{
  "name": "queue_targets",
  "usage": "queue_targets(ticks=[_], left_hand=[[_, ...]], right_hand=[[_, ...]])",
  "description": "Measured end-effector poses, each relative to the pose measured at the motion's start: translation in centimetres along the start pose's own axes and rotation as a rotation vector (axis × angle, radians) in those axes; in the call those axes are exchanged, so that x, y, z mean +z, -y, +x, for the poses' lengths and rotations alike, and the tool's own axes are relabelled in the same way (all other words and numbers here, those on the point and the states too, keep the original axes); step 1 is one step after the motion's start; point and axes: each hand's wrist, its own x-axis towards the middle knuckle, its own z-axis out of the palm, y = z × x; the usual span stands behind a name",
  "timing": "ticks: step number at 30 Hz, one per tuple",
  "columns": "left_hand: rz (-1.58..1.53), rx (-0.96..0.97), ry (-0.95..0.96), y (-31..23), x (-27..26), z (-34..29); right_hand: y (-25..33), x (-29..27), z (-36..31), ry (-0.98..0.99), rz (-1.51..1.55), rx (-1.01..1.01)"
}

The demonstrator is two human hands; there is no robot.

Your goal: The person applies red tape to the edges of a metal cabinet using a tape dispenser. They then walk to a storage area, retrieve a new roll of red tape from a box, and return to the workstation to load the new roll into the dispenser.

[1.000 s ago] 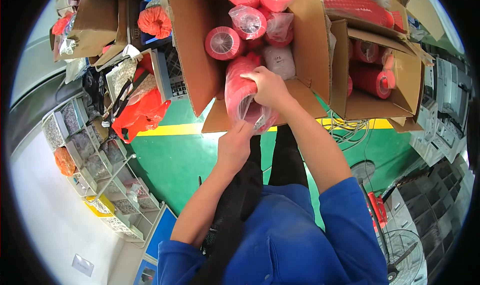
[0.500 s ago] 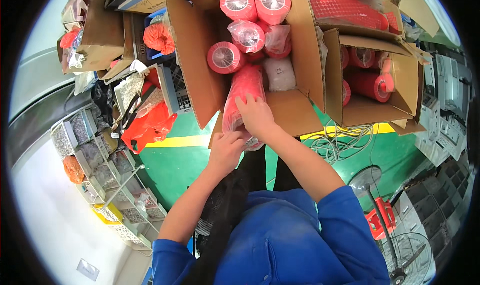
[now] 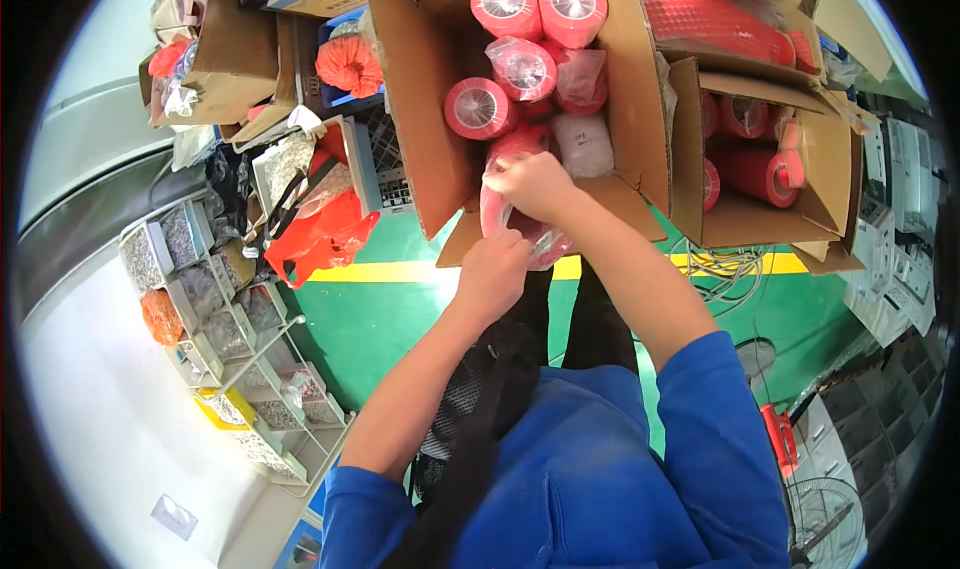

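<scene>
A long red roll (image 3: 518, 143) in a clear plastic bag leans at the front of the open cardboard box (image 3: 415, 119), its near end toward me. My right hand (image 3: 535, 184) lies over its middle, fingers closed on the plastic bag (image 3: 494, 209). Just nearer to me, my left hand (image 3: 495, 277) pinches the lower part of the same bag. My hands cover much of the roll. Behind it in the box stand several red rolls (image 3: 477, 108) with clear film across their ends, and a white wrapped bundle (image 3: 583, 146).
To the right sits another cardboard box (image 3: 740, 231) with red rolls inside. A coiled cable (image 3: 728, 269) lies on the green floor (image 3: 345, 319) below it. At left are a red plastic bag (image 3: 325, 239) and a rack of small-parts bins (image 3: 225, 319). A fan (image 3: 825, 519) stands at lower right.
My right hand has gone from fingers spread on the roll to closed on the bag, slightly farther up. My left hand has shifted right. The whole view has shifted a little.
</scene>
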Motion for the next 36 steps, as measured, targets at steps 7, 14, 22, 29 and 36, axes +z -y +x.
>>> queue_targets(ticks=[7,14,22,29,36], left_hand=[[0.002,0.082,-0.127,-1.8,-0.9,0.5],[0.046,0.102,-0.116,-3.7,-2.0,-0.4],[0.132,0.2,-0.067,-5.1,-3.5,-2.0],[0.084,0.23,0.031,-4.2,-3.9,-4.1],[0.014,0.1,-0.009,-1.3,-2.7,-4.9]], right_hand=[[-1.9,-1.4,0.1,-0.046,0.094,0.026],[-2.7,-2.9,-0.1,-0.049,0.172,0.04],[-2.9,-4.3,-0.4,0.01,0.194,0.011],[-2.4,-4.2,-0.6,-0.086,0.224,-0.043],[0.7,-3.1,-4.8,0.034,0.197,0.301]])
